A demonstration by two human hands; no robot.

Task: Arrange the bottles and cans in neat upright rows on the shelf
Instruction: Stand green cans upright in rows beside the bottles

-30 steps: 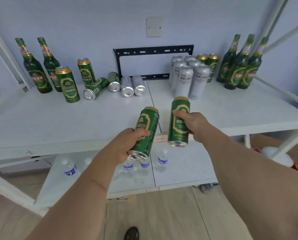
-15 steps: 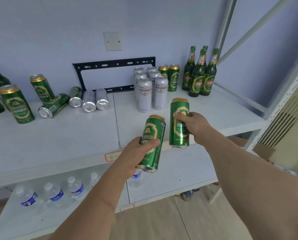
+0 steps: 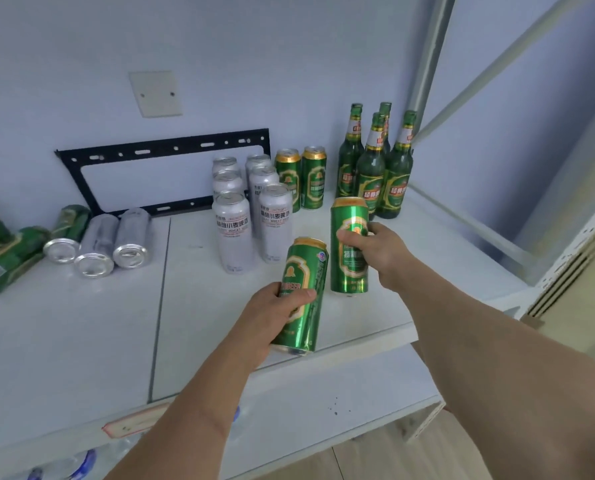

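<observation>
Each hand grips a green can: the right hand holds its can upright, seemingly just above the shelf, likely to extend the far green row; the left hand wraps a tilted can, waiting nearer.

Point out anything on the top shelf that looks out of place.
Three cans lie on their sides by the black bracket, bottoms facing out, and a green can lies toppled at the far left. The silver cans and bottles stand upright.
</observation>
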